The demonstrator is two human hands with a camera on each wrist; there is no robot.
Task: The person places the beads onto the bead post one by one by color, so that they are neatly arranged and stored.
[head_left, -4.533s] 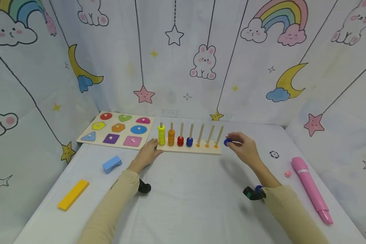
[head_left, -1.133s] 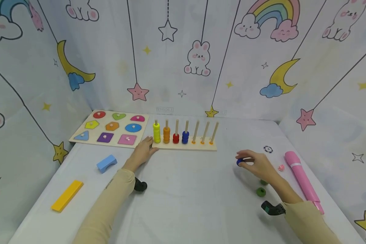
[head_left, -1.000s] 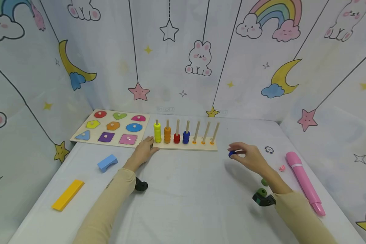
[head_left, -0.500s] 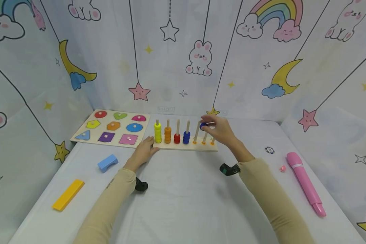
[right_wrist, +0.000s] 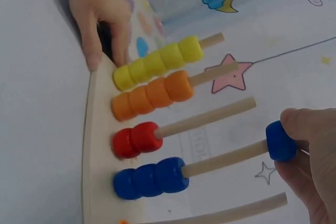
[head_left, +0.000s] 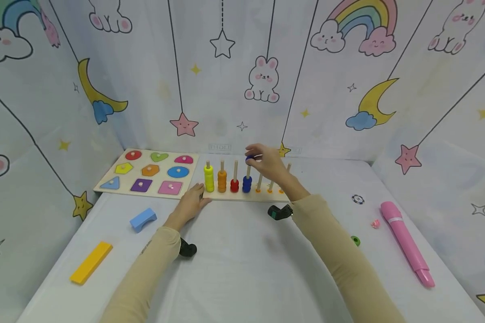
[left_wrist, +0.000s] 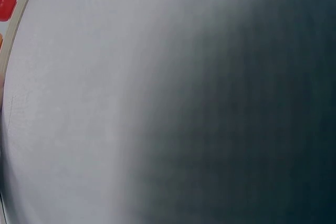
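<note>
Seven pegs stand on the wooden peg rack (head_left: 246,194) at the back of the bench (head_left: 242,269), w/ the shape puzzle board (head_left: 147,172) just to its left. Going left to right: yellow stack (head_left: 209,178), orange stack (head_left: 222,180), two red beads (head_left: 235,185), three blue beads (head_left: 247,184); the last three pegs look bare. Left hand (head_left: 191,204) lies w/ fingers mostly straight, pressing the rack's left end, holding nothing. Right hand (head_left: 266,162) pinches a blue bead (right_wrist: 281,141) btwn thumb and fingertips, right at the tip of the 4th peg (right_wrist: 226,157), the one carrying the blue ones; the wrist view suggests the hole is about on the peg end, but can't confirm it's threaded. To do it well, IMO: keep the bead's hole square to the peg axis, slide down w/o tilting, release only once it's sleeved. Keep the left hand's pressure on so the rack doesn't tip or skid. Also mind the neighbouring pegs w/ the knuckles.
</note>
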